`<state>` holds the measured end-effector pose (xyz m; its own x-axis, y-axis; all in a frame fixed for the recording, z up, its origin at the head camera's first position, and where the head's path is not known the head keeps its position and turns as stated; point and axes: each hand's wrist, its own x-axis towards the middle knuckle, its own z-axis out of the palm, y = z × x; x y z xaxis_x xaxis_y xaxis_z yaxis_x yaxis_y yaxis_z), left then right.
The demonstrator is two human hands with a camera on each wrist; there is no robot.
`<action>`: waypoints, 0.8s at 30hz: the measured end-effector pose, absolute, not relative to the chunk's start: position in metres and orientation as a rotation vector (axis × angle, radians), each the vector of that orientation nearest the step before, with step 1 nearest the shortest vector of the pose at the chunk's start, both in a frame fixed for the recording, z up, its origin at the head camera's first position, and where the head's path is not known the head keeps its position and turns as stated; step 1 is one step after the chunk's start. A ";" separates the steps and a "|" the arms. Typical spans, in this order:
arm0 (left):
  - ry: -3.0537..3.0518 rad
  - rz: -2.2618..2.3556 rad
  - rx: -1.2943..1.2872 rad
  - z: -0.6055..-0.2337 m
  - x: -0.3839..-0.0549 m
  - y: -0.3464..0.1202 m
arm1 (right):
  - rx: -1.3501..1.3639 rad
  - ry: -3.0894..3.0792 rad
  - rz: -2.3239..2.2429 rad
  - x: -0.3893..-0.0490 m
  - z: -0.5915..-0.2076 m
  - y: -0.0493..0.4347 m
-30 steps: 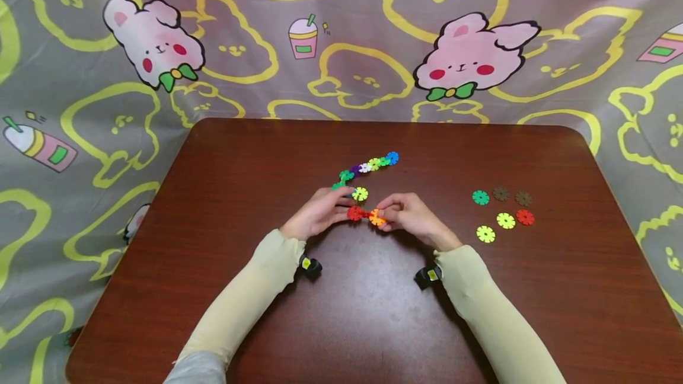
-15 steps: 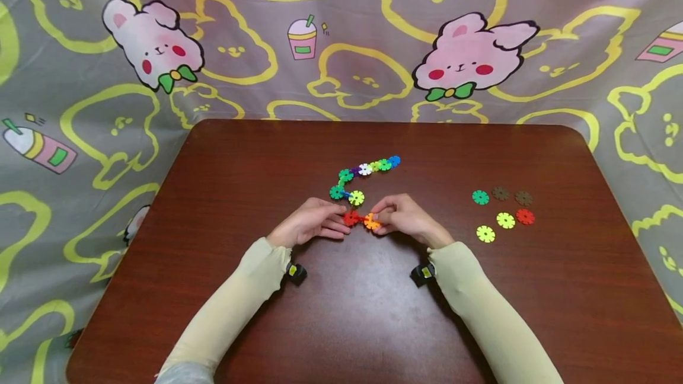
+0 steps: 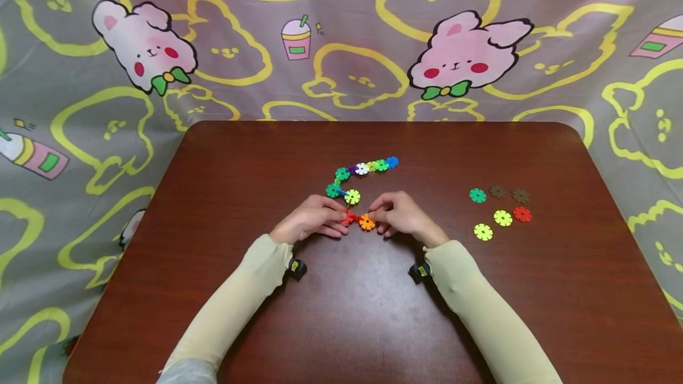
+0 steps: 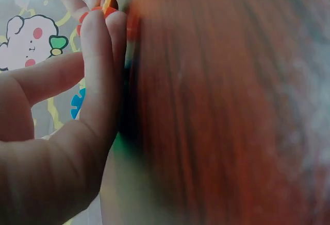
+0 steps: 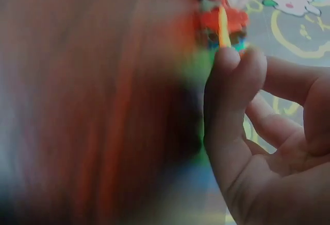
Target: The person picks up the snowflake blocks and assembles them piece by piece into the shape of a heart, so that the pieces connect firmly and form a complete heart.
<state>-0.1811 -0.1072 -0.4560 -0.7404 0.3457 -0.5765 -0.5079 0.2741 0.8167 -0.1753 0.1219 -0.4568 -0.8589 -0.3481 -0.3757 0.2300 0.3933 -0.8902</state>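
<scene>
The orange disc is the near end of my chain of notched discs, which bends away across the desk to a blue disc. My right hand pinches the orange disc by its edge, thumb and finger closed narrow. My left hand pinches the red disc beside it, partly covering it. A second ago my left hand lay across the bend; it has since drawn back toward me, leaving the bend in sight. Orange and red look joined now, though I can't tell how firmly. Well apart, on my right, six spare discs lie loose on the desk, not in any container. Beyond hangs a printed cloth.
</scene>
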 end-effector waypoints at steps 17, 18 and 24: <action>1.818 1.590 -0.133 -0.460 -0.180 -0.111 | -0.117 2.877 -0.825 -0.194 -0.434 0.244; 1.822 1.588 -0.133 -0.459 -0.180 -0.111 | -0.104 2.884 -0.789 -0.194 -0.435 0.249; 1.924 1.544 -0.110 -0.453 -0.178 -0.108 | -0.080 2.865 -0.721 -0.193 -0.440 0.268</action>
